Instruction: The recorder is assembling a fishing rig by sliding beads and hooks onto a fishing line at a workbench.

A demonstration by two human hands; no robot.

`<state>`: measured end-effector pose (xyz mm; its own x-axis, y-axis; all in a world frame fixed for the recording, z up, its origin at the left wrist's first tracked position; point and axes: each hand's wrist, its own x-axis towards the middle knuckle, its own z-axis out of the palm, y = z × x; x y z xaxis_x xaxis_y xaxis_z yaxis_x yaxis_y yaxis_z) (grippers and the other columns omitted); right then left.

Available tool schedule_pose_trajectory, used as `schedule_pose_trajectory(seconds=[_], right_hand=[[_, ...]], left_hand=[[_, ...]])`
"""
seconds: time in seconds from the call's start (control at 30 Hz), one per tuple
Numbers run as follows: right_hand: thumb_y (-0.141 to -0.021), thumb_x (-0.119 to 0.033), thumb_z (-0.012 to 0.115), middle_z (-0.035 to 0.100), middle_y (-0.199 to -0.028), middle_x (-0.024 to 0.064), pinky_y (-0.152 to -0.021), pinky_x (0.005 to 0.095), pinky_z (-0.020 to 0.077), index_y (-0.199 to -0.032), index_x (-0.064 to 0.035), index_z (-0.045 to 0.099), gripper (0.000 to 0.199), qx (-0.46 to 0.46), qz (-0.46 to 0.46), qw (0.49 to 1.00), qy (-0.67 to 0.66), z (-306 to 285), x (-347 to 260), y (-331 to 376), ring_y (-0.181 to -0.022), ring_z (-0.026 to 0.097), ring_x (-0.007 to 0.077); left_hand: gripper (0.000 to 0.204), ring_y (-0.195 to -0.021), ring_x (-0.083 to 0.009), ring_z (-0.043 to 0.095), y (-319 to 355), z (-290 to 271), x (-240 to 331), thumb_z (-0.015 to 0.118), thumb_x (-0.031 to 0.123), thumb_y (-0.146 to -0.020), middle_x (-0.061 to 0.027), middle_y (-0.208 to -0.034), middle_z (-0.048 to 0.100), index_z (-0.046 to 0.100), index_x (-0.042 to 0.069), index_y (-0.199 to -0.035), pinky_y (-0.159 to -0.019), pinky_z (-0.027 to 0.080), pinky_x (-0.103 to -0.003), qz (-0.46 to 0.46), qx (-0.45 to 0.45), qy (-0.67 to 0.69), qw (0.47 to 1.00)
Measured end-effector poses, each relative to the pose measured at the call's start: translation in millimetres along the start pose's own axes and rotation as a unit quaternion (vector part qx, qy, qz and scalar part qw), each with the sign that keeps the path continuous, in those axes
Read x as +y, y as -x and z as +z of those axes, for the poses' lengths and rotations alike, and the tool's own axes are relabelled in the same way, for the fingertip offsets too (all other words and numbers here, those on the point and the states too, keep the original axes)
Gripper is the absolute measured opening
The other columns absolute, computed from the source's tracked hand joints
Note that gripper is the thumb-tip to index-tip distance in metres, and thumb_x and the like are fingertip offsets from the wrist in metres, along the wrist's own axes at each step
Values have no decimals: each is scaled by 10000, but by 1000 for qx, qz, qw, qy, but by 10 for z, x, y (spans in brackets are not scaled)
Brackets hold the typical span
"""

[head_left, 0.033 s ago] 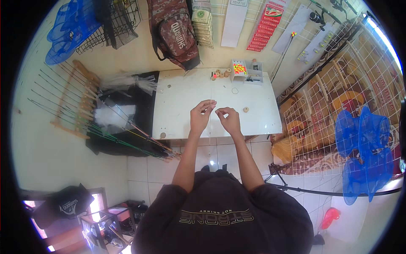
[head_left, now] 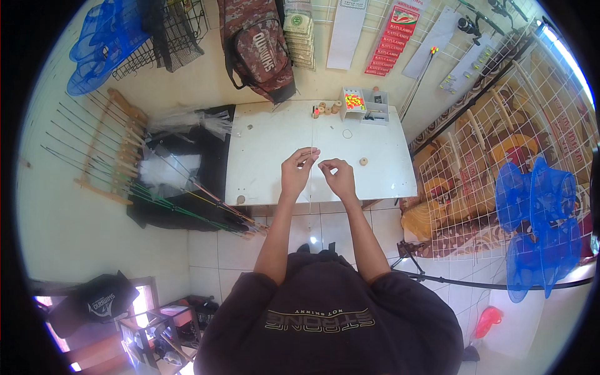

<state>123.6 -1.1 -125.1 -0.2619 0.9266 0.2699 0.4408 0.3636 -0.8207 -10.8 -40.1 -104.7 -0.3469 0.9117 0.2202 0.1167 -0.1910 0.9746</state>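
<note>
Over the white table, the fingertips of my left hand are pinched around a thin pale stick. It stretches from near the spools down past the table's front edge. A small pinkish-red spot shows close to its far end. Just to the right, my right hand has its thumb and fingers pressed together, apart from the left hand. Whatever lies in that pinch is too small to make out. A small wooden spool lies right of my right hand.
The white table holds several thread spools, a grey divided box with bright beads and a thin ring. Fishing rods jut in at the left. A wire grid with blue nets stands right.
</note>
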Motion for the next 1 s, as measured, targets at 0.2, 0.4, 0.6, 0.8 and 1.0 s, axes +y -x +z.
schedule_pose_trajectory(seconds=[0.2,0.4,0.6,0.8,1.0], right_hand=[[-798,-177,664,675,-805,131,-682,347,473,-835,-37,706,150,-4,-5,1000,-17,51,65,36,-716,625,238],[-789,-147,694,677,-773,135,-619,300,489,-850,-8,699,152,2,-1,1000,-6,102,177,62,-692,644,195],[-792,-146,694,680,-776,130,-625,297,490,-853,-7,700,152,0,5,1000,-21,130,224,77,-688,644,185],[-779,-132,682,669,-786,138,-636,322,490,-842,-22,700,127,-9,16,1000,-23,121,259,106,-676,635,223],[-790,-134,686,666,-792,157,-639,312,497,-854,-6,695,144,-15,51,997,-55,84,229,125,-691,647,225]], left_hand=[[191,-890,-141,664,33,-23,-60,622,130,-881,-91,-983,695,591,5,-1022,-703,494,-241,-5,6,11,1000],[158,-900,-139,661,28,-12,-166,618,73,-872,-119,-986,692,558,1,-1000,-725,502,-239,9,25,43,999],[219,-910,-164,663,37,-24,-149,633,27,-845,-146,-1036,668,552,-15,-1044,-754,515,-246,-14,20,70,997],[283,-913,-168,657,41,30,-156,656,11,-818,-123,-1012,644,552,-10,-1079,-744,516,-244,-52,23,87,995],[236,-885,-140,626,20,61,-236,677,14,-805,-87,-925,626,569,-28,-1010,-790,510,-244,-48,10,61,997]])
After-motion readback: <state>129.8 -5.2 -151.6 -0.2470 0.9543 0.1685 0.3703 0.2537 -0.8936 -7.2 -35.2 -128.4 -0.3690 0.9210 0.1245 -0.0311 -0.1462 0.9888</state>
